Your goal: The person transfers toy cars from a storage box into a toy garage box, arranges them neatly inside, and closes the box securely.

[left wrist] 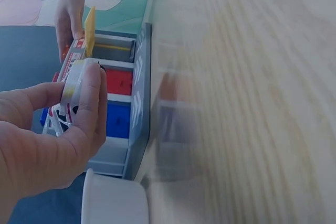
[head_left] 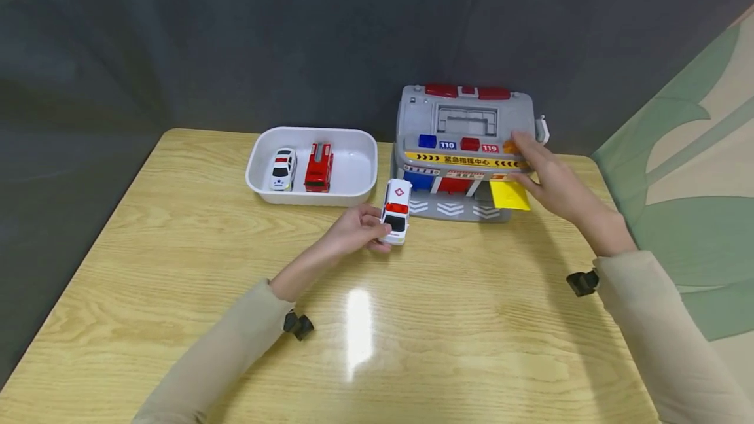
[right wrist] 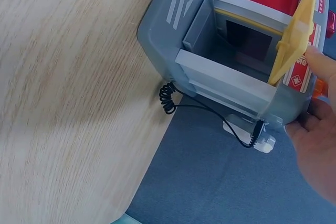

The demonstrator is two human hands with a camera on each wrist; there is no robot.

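My left hand [head_left: 356, 231] holds a white toy ambulance [head_left: 396, 208] with a red cross on its roof, thumb on one side and fingers on the other. It is raised in front of the grey toy garage [head_left: 450, 208]. My right hand [head_left: 556, 182] grips the garage's right front roof edge, fingers by the orange light [right wrist: 319, 88] and thumb on the front panel beside the yellow door [right wrist: 295, 32]. That door is swung up, and the bay [right wrist: 239, 51] behind it shows. The red door [head_left: 455, 186] and blue door [head_left: 419, 181] are down.
A white tray [head_left: 353, 198] left of the garage holds a toy police car [head_left: 283, 170] and a red toy fire truck [head_left: 319, 169]. A coiled black cord [right wrist: 168, 98] hangs at the garage's side. Behind the wooden table [head_left: 448, 319] is a dark cloth [head_left: 330, 38].
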